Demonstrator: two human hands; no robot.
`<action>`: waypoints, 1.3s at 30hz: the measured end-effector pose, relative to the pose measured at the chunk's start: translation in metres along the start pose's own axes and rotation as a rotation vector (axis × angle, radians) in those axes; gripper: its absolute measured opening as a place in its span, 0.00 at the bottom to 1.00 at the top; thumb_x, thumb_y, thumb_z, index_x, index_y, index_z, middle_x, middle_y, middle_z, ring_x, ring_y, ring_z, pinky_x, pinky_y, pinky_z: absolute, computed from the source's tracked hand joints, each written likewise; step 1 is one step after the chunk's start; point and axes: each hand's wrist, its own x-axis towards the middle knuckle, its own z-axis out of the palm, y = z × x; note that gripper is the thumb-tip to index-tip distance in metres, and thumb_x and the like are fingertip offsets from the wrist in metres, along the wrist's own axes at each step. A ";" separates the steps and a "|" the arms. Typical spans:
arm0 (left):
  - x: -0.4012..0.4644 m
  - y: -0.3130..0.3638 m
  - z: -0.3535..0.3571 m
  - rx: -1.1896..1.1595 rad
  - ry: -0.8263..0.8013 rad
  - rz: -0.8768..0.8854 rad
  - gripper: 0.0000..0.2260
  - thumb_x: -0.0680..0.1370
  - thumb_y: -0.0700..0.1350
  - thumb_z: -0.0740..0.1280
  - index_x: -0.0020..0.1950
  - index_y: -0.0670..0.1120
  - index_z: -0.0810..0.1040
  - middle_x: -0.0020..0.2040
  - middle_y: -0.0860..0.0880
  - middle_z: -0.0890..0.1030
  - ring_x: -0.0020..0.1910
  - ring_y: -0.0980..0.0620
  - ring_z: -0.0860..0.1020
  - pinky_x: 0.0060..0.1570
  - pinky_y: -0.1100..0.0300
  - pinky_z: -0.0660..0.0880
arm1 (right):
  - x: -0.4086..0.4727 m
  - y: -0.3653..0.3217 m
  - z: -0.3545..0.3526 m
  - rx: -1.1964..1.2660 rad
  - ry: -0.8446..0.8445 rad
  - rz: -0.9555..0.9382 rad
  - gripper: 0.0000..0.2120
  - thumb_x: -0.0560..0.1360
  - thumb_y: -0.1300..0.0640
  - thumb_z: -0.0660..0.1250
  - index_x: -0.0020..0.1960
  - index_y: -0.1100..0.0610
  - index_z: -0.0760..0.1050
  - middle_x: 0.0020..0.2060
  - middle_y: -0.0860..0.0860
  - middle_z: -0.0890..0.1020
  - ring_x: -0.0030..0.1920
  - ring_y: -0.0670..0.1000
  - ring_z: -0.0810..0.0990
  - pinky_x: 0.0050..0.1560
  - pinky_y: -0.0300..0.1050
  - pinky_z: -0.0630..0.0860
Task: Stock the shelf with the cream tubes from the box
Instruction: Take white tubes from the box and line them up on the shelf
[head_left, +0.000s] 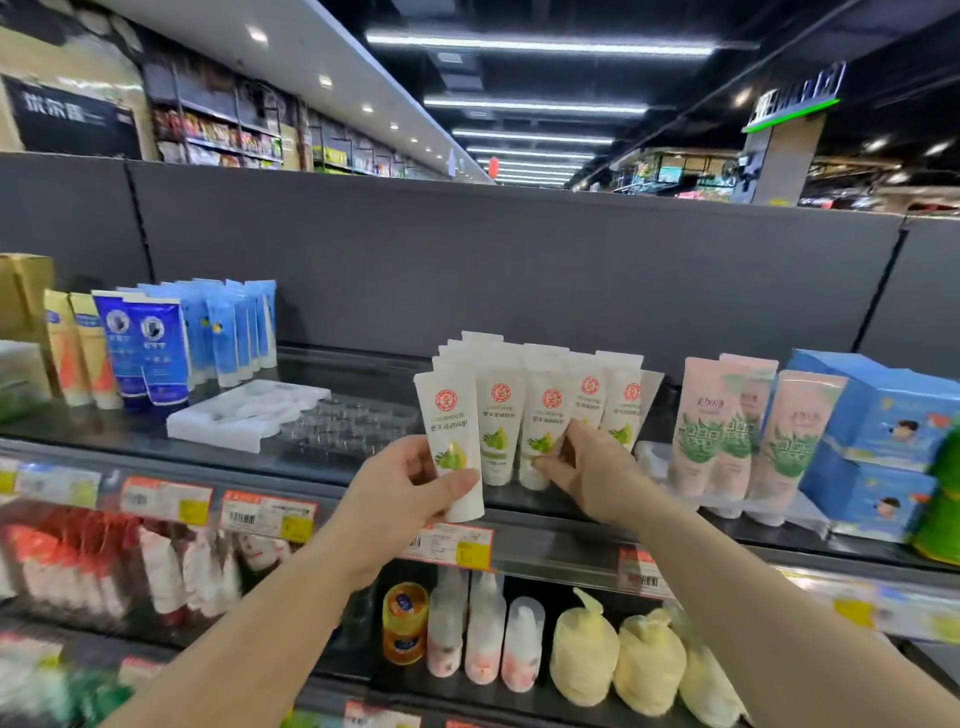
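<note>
My left hand (410, 480) grips a white cream tube (451, 426) with a red round logo and a green print, upright, just in front of the top shelf's edge. Several more white cream tubes (501, 415) of the same kind stand in rows on the dark top shelf (343, 462), to the right of the held one. My right hand (584, 467) reaches among them, its fingers pinching the lower part of one standing tube (545, 431). The box is not in view.
Left on the shelf stand blue tubes (156, 353), yellow tubes (78, 348), a white plastic tray (244, 410) and a clear tray (348, 426). Pink tubes (727, 421) and blue cartons (893, 431) stand right. Price tags (267, 514) line the edge; bottles (483, 629) fill the shelf below.
</note>
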 end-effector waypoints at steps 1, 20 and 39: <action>-0.001 -0.002 0.002 -0.002 -0.008 -0.002 0.12 0.75 0.43 0.72 0.57 0.54 0.77 0.51 0.56 0.85 0.50 0.56 0.83 0.51 0.54 0.80 | 0.000 0.000 0.001 0.013 0.012 -0.008 0.10 0.78 0.51 0.65 0.55 0.56 0.72 0.51 0.51 0.78 0.48 0.50 0.73 0.47 0.41 0.67; 0.014 0.024 0.059 0.195 -0.062 0.231 0.17 0.69 0.46 0.77 0.55 0.52 0.78 0.48 0.56 0.83 0.48 0.60 0.81 0.45 0.68 0.77 | -0.045 -0.004 -0.023 0.749 0.069 -0.033 0.05 0.76 0.56 0.68 0.52 0.49 0.80 0.47 0.46 0.86 0.46 0.45 0.84 0.44 0.38 0.80; 0.043 -0.002 0.020 0.186 0.180 0.149 0.36 0.72 0.42 0.75 0.73 0.53 0.59 0.50 0.64 0.76 0.49 0.65 0.76 0.54 0.56 0.74 | -0.015 0.023 -0.020 0.151 0.097 0.049 0.06 0.79 0.49 0.63 0.50 0.51 0.69 0.44 0.42 0.78 0.44 0.43 0.76 0.40 0.37 0.71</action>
